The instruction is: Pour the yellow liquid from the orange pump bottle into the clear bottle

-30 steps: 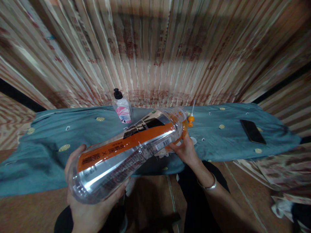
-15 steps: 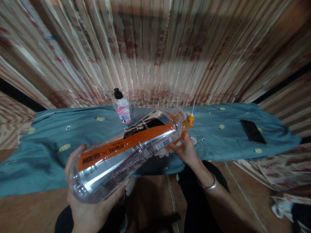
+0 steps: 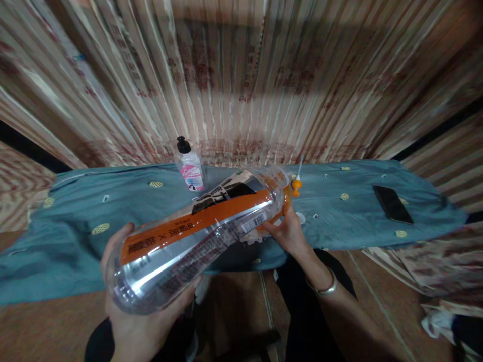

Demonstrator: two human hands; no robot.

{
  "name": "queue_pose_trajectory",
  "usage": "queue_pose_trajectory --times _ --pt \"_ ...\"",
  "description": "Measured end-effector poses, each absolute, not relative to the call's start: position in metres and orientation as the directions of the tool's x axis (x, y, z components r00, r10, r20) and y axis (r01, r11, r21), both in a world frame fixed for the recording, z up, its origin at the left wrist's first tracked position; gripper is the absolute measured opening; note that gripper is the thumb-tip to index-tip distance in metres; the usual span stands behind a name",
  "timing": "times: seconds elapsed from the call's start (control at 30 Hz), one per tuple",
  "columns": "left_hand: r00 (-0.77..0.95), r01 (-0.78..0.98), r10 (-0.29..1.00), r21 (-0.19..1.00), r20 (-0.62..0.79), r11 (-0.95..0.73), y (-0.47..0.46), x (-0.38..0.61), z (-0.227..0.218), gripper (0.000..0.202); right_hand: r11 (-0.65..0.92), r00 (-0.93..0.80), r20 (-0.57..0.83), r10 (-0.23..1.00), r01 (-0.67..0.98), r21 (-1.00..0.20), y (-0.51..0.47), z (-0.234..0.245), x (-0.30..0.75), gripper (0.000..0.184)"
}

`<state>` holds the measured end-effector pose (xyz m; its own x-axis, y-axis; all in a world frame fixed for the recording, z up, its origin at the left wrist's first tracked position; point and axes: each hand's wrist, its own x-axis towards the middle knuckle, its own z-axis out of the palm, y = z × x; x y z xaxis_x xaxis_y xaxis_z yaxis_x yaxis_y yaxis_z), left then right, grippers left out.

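Observation:
I hold a long clear plastic bottle (image 3: 196,236) with an orange and black label, tilted with its base toward me. My left hand (image 3: 139,322) cups the base from below, fingers wrapped round it. My right hand (image 3: 289,231) grips the far end near the orange neck, fingers closed on it. The bottle hangs over the near edge of a low surface covered by a teal cloth (image 3: 75,226).
A small pump bottle (image 3: 189,168) with a pink label stands at the back of the cloth. An orange piece with a white stick (image 3: 297,185) lies beyond the bottle's neck, and a dark phone (image 3: 392,203) lies to the right. Striped curtains (image 3: 241,75) hang behind.

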<state>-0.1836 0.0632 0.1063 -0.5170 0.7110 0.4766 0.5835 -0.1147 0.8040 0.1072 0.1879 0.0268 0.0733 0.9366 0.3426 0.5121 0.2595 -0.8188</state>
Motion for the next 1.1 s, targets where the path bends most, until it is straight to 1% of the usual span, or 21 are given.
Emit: queue_pose_trajectory --times 0.1,0.23,0.3,0.43,0.47,0.6,0.77,1.0,1.1 --pt "-0.572 0.563 0.687 0.824 0.448 -0.069 0.066 -0.178 0.11 0.116 0.269 0.077 0.354 0.932 0.51 -0.817 0.188 0.025 0.108 0.094" --pt "-0.57 0.545 0.703 0.836 0.425 -0.064 0.067 -0.175 0.113 0.11 0.288 0.081 0.382 0.92 0.519 -0.804 0.189 0.023 0.109 0.092" --pt "-0.565 0.56 0.695 0.825 0.446 -0.074 0.067 -0.178 0.112 0.112 0.29 0.08 0.385 0.92 0.522 -0.802 0.189 0.023 0.108 0.093" --pt "-0.471 0.634 0.727 0.765 0.499 -0.114 0.066 -0.186 0.107 0.106 0.272 0.095 0.37 0.924 0.517 -0.812 0.189 0.022 0.108 0.095" --pt "-0.463 0.644 0.725 0.755 0.51 -0.12 0.066 -0.187 0.106 0.107 0.267 0.103 0.368 0.924 0.514 -0.815 0.189 0.022 0.107 0.095" --pt "-0.504 0.621 0.69 0.773 0.521 -0.13 0.066 -0.184 0.106 0.114 0.262 0.113 0.365 0.924 0.51 -0.819 0.189 0.022 0.107 0.094" --pt "-0.518 0.602 0.683 0.787 0.515 -0.136 0.067 -0.178 0.107 0.115 0.291 0.098 0.391 0.915 0.509 -0.81 0.189 0.024 0.106 0.09" --pt "-0.507 0.61 0.696 0.782 0.508 -0.127 0.064 -0.183 0.106 0.112 0.278 0.094 0.38 0.92 0.524 -0.805 0.189 0.023 0.107 0.093" --pt "-0.497 0.612 0.705 0.78 0.506 -0.129 0.064 -0.182 0.107 0.107 0.282 0.106 0.387 0.916 0.516 -0.809 0.19 0.022 0.107 0.092"
